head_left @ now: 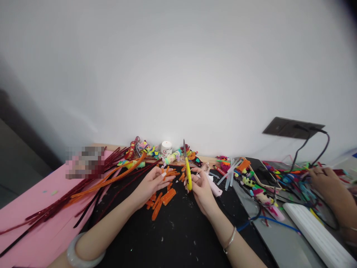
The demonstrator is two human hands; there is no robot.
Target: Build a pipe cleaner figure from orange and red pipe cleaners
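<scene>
My left hand (153, 183) is closed in a pinch on a short orange pipe cleaner piece, its fingers partly covering other orange pieces behind. My right hand (203, 190) grips a pair of scissors (188, 175) by the yellow handles, blades pointing up and away from me. Between and below the hands, several cut orange pipe cleaner pieces (169, 196) lie on the black mat (164, 242). More short orange bits are scattered just past my fingertips.
Long dark red and orange pipe cleaners (92, 186) stretch across a pink surface (36, 212). A white cup-like item (166, 147) stands by the wall among colourful fuzzy figures. To the right are a phone (263, 172), a white power strip (318, 234), cables and another person's hand (325, 182).
</scene>
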